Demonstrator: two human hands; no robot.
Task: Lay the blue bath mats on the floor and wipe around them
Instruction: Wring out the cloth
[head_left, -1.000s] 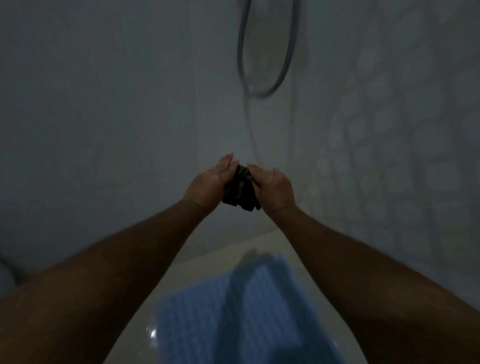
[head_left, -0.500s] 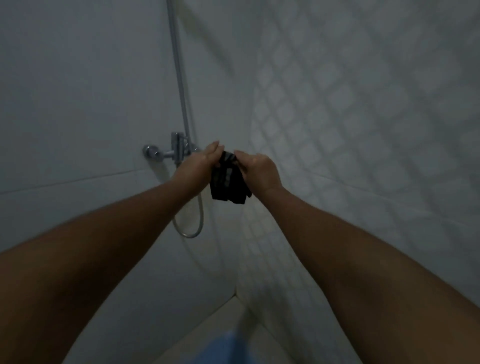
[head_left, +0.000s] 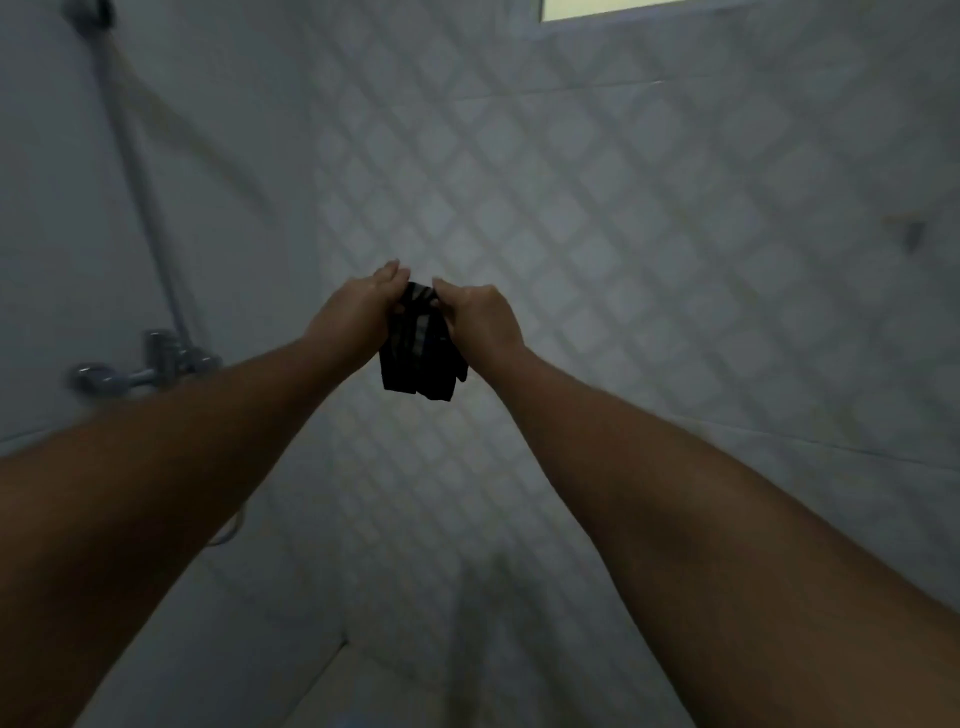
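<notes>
Tile in a diamond pattern fills most of my view: tiled wall (head_left: 649, 260) dead ahead, plain wall (head_left: 52, 208) to its left, the two meeting in a corner. A strip of floor (head_left: 374, 691) shows at the foot of that corner.

Bath mats: none clearly in view. A faint blue smear (head_left: 358, 721) at the floor's near edge could be one, but it's too blurred to confirm.

Both forearms are stretched forward and up. The shower rail (head_left: 140, 182) runs up the plain wall, mixer tap (head_left: 150, 358) at its lower end. Window (head_left: 675, 8) sits at the tiled wall's top edge.

Left hand (head_left: 358, 312) and right hand (head_left: 480, 322) are close together, clear of both walls. Both grip the top of a dark cloth (head_left: 421, 364): right fingers curled round it, left hand pinching the other side. The rest hangs bunched below.

My read: the cloth is light, soft and limp, with no shape of its own. Best hold is two points along the top edge, then wad it into one palm to wipe. Looks like refolding; wiping not begun.
</notes>
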